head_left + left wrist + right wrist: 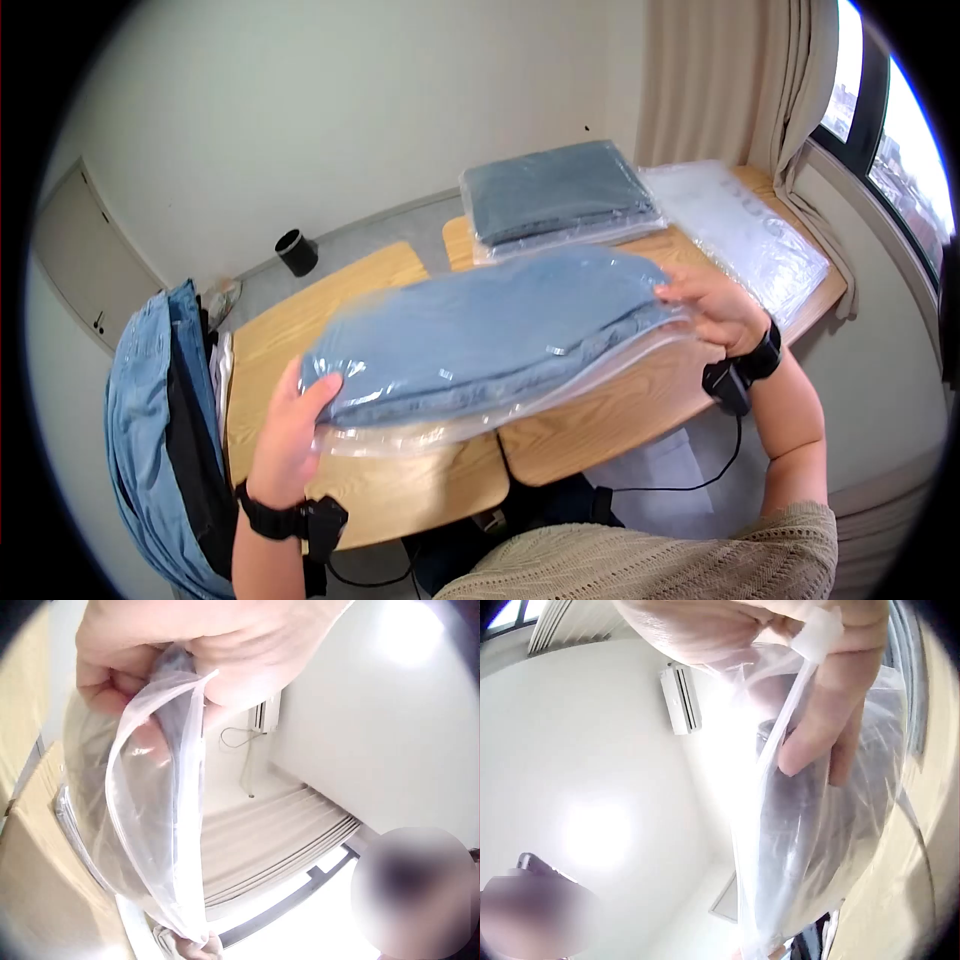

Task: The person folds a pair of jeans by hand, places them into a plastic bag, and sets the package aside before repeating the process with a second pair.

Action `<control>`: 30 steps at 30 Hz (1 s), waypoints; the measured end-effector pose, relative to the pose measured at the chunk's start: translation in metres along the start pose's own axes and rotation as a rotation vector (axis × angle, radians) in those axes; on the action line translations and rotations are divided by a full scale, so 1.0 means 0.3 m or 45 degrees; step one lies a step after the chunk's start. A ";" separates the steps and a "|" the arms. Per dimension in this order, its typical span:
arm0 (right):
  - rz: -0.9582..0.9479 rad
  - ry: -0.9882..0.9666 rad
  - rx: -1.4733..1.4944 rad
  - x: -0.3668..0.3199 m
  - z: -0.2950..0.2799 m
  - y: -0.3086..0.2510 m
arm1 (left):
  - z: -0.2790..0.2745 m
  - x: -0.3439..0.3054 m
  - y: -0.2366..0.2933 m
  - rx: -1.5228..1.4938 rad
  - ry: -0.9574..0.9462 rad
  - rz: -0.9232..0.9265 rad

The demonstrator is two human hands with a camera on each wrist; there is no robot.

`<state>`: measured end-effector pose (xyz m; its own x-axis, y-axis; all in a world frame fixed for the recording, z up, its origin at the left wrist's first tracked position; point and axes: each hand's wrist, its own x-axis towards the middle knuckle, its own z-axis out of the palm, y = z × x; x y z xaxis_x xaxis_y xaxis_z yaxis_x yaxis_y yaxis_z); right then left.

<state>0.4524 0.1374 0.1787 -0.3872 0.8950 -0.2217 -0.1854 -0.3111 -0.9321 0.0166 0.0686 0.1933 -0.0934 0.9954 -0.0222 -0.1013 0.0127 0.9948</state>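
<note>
Between left grip (290,428) and right grip (716,306), bagged jeans (490,325) hang above table (620,400); I see both clamping bag ends, supporting floppy pack level.

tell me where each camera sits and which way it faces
Head: worn on the head, facing forward and down at the bagged jeans over the table; left hand and right hand show.
Left wrist: below the left hand, facing up past its fingers and the bagged jeans.
Right wrist: below the right hand, facing up towards an air conditioner.
All three share the bagged jeans.
</note>
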 end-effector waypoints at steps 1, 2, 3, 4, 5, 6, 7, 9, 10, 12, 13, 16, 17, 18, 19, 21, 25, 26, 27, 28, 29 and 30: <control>-0.065 0.023 -0.043 0.023 -0.044 -0.052 | 0.037 0.087 0.009 0.028 -0.081 0.051; -0.096 -0.019 -0.031 0.064 -0.113 -0.098 | 0.076 0.174 0.022 0.058 -0.160 0.102; -0.117 -0.017 -0.033 0.112 -0.160 -0.141 | 0.121 0.255 0.044 0.078 -0.207 0.160; -0.186 0.013 -0.031 0.160 -0.201 -0.183 | 0.167 0.336 0.065 0.101 -0.252 0.216; -0.253 0.039 -0.028 0.204 -0.235 -0.226 | 0.205 0.429 0.072 0.125 -0.275 0.301; -0.294 0.123 -0.077 0.244 -0.260 -0.269 | 0.241 0.525 0.069 0.149 -0.297 0.383; -0.335 0.207 -0.126 0.284 -0.287 -0.314 | 0.280 0.611 0.063 0.156 -0.299 0.396; -0.435 0.209 -0.166 0.414 -0.392 -0.343 | 0.358 0.771 0.029 0.213 -0.292 0.540; -0.492 0.306 -0.268 0.450 -0.414 -0.353 | 0.390 0.843 -0.005 0.216 -0.295 0.549; -0.560 0.505 -0.306 0.558 -0.494 -0.338 | 0.445 0.977 -0.086 0.397 -0.166 0.532; -0.566 0.504 -0.298 0.622 -0.552 -0.300 | 0.467 1.033 -0.137 0.507 -0.142 0.467; -0.379 0.801 -0.408 0.755 -0.679 -0.158 | 0.500 1.148 -0.329 0.727 -0.128 0.259; -0.335 0.811 -0.433 0.768 -0.692 -0.116 | 0.501 1.168 -0.375 0.823 -0.136 0.120; -0.378 0.870 -0.439 0.741 -0.638 -0.115 | 0.503 1.179 -0.397 0.828 -0.142 0.112; -0.366 0.873 -0.435 0.752 -0.666 -0.102 | 0.500 1.185 -0.419 0.820 -0.124 0.223; -0.456 0.842 -0.399 0.781 -0.724 -0.085 | 0.496 1.194 -0.448 0.813 -0.111 0.317; -0.710 0.843 -0.395 0.760 -0.699 -0.137 | 0.528 1.157 -0.402 0.695 -0.013 0.569; -0.737 0.842 -0.456 0.785 -0.739 -0.122 | 0.533 1.148 -0.410 0.842 0.014 0.535; -0.732 0.842 -0.456 0.792 -0.750 -0.108 | 0.530 1.150 -0.426 0.988 0.039 0.502; -0.602 0.934 -0.685 0.793 -0.764 -0.094 | 0.532 1.150 -0.444 1.013 0.064 0.523; -0.469 1.021 -0.914 0.794 -0.777 -0.084 | 0.524 1.151 -0.453 1.009 0.061 0.522; -0.468 1.024 -0.918 0.790 -0.767 -0.079 | 0.524 1.139 -0.440 0.942 0.019 0.493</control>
<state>0.5729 0.4303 0.0823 0.3220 0.9204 0.2219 0.4947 0.0362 -0.8683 0.1537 0.4220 0.0701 -0.0015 0.9411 0.3383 0.6170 -0.2653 0.7409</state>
